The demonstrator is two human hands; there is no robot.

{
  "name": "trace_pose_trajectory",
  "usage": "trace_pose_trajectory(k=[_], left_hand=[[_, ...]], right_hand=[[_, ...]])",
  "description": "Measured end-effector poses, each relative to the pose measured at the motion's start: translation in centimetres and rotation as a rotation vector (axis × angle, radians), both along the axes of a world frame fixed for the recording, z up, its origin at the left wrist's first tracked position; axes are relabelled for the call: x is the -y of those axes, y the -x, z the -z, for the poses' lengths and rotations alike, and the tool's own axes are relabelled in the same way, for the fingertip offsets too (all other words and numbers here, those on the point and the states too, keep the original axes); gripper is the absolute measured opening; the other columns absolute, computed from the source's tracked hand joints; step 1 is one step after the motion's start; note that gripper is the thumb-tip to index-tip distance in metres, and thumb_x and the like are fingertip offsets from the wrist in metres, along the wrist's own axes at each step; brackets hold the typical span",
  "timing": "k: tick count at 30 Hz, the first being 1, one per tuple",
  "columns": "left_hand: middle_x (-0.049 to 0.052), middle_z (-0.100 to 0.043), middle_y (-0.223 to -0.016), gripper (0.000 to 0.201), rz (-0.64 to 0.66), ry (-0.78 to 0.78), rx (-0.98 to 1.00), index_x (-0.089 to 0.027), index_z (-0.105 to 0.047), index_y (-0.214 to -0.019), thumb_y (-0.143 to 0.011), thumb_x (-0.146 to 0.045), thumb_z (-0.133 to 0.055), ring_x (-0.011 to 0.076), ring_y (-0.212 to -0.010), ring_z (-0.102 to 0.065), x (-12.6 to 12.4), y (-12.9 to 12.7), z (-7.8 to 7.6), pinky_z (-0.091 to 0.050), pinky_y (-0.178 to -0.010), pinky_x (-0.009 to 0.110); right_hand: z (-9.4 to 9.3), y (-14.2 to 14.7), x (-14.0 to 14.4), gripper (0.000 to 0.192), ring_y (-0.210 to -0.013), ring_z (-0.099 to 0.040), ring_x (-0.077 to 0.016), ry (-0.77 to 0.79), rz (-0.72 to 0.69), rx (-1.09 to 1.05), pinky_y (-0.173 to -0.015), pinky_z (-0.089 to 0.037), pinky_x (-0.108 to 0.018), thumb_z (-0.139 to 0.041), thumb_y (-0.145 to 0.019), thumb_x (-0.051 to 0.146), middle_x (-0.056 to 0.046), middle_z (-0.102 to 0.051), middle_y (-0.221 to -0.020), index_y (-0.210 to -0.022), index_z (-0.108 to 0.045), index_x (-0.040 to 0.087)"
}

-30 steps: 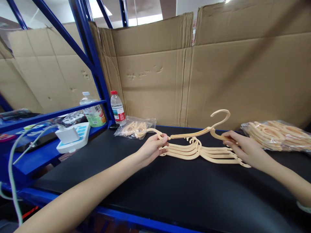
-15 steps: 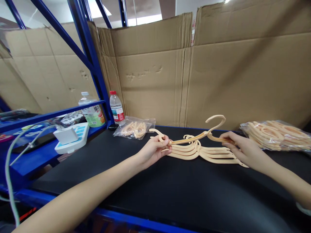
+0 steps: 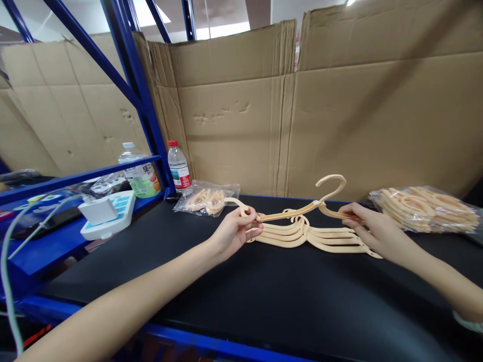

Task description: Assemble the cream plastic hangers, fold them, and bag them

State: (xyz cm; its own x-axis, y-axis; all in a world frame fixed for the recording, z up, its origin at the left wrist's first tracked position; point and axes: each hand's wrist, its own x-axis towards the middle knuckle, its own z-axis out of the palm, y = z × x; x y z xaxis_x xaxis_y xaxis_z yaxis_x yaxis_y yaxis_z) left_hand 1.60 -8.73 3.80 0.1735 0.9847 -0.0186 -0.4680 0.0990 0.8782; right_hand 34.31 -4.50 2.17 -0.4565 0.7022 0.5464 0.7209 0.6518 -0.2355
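Between my two hands a cream plastic clothes hanger is held above the table, its hook pointing up. My left hand pinches its left end, where a curved piece sticks out past the fingers. The fingers of my right hand close around its right arm. Just below lies a row of several similar hangers, flat on the black tabletop, hooks toward the back. My left fingertips are close to the left ends of that row; whether they touch is unclear.
Clear bags of cream hanger parts lie at the back left and right. A red-capped bottle and a larger bottle stand by the blue rack post. A power strip sits left; cardboard walls the back.
The held hanger has risen slightly and shifted a little left with both hands. The view has also shifted slightly. Both hands keep their hold.
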Motion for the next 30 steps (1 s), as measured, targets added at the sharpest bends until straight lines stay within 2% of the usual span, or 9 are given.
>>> trace_pose_trajectory(k=[6,11,18,27,30], left_hand=[[0.005,-0.061,-0.082,0.014,0.013,0.002,-0.007,-0.012,-0.055,-0.07,-0.083,-0.007,-0.056,0.0103,-0.062,-0.063,0.07,-0.12,-0.02,-0.057,-0.06,0.02],[0.005,-0.062,-0.079,0.015,-0.035,-0.002,-0.032,-0.012,-0.054,-0.069,-0.082,-0.004,-0.057,0.0094,-0.062,-0.063,0.07,-0.21,0.28,-0.056,-0.065,0.02],[0.0,-0.053,-0.06,0.021,-0.029,-0.082,-0.053,-0.013,-0.05,-0.061,-0.073,-0.004,-0.064,0.0071,-0.053,-0.055,-0.02,-0.42,0.88,-0.043,-0.047,0.012],[0.005,-0.063,-0.076,0.022,-0.117,0.005,-0.028,-0.013,-0.051,-0.065,-0.08,0.002,-0.055,0.0091,-0.06,-0.062,0.17,-0.56,0.33,-0.056,-0.064,0.02],[0.005,-0.063,-0.077,0.023,-0.137,0.009,-0.02,-0.013,-0.051,-0.065,-0.081,0.004,-0.053,0.0086,-0.06,-0.062,0.06,-0.5,0.32,-0.057,-0.064,0.021]], right_hand=[[0.16,-0.12,0.01,0.017,-0.059,-0.057,-0.018,-0.033,0.031,0.025,-0.055,-0.043,-0.029,-0.04,-0.094,0.033,-0.003,-0.062,-0.075,-0.1,-0.052,0.022],[-0.01,0.02,0.19,0.017,-0.062,-0.058,-0.018,-0.054,0.007,0.026,-0.057,-0.045,-0.029,-0.041,-0.094,0.033,-0.003,-0.062,-0.077,-0.099,-0.052,0.022],[-0.04,0.58,0.51,0.017,-0.068,-0.061,-0.0189,-0.092,-0.035,-0.003,-0.061,-0.048,-0.029,-0.04,-0.095,0.03,-0.006,-0.065,-0.085,-0.1,-0.054,0.02],[-0.02,0.22,0.28,0.016,-0.072,-0.063,-0.021,-0.079,0.01,-0.003,-0.062,-0.048,-0.031,-0.042,-0.093,0.031,-0.006,-0.066,-0.085,-0.098,-0.053,0.021],[-0.08,0.25,0.36,0.016,-0.07,-0.063,-0.0203,-0.074,0.02,0.003,-0.061,-0.047,-0.03,-0.041,-0.094,0.031,-0.006,-0.066,-0.084,-0.098,-0.053,0.021]])
